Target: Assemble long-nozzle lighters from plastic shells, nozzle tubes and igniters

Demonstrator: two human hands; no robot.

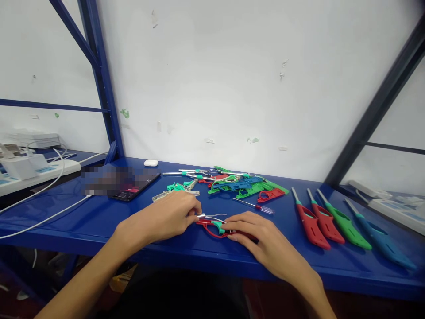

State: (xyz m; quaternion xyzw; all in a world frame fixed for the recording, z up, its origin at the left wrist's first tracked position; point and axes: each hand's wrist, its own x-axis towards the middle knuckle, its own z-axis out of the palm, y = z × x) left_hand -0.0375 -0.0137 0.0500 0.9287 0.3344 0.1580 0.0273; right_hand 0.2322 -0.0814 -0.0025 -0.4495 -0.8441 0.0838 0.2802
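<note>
Near the table's front edge lies a red lighter casing with a green trigger set in it. My left hand pinches a small metal tube at the casing's left end; most of the tube is hidden by the fingers. Thin wires run from there toward the right. Over the casing's right part, my right hand is closed, thumb below and fingers above. Behind my left hand are clear lighter inserts with green triggers.
Red, green and blue casing halves are heaped at the back, beside metal lighter tubes. A screwdriver lies before them. Several assembled lighters line the right side. On the left are a phone, earbud case and cables.
</note>
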